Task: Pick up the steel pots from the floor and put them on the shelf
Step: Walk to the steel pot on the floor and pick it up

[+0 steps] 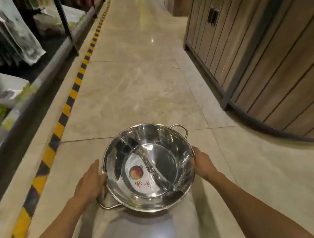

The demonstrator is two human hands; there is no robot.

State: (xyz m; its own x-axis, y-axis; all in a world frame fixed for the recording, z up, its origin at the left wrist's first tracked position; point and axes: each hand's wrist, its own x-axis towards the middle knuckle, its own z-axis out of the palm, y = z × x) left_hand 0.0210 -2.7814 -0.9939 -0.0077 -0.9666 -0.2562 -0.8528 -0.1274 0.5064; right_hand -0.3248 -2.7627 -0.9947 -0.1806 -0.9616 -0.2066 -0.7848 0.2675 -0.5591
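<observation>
A round steel pot (162,162) with a curved divider, two loop handles and a sticker on its bottom hangs above the tiled floor, low in the middle of the head view. My left hand (90,181) grips its left rim. My right hand (201,161) grips its right rim. The pot casts a shadow on the floor just below it. The shelf (14,121) runs along the left side, its lower board level with the pot.
A yellow-and-black striped strip (63,114) edges the raised kerb under the shelf. White boxes and packaged goods (0,89) fill the shelf. A curved wooden slatted wall (272,54) stands on the right. The tiled aisle (138,72) stretches ahead.
</observation>
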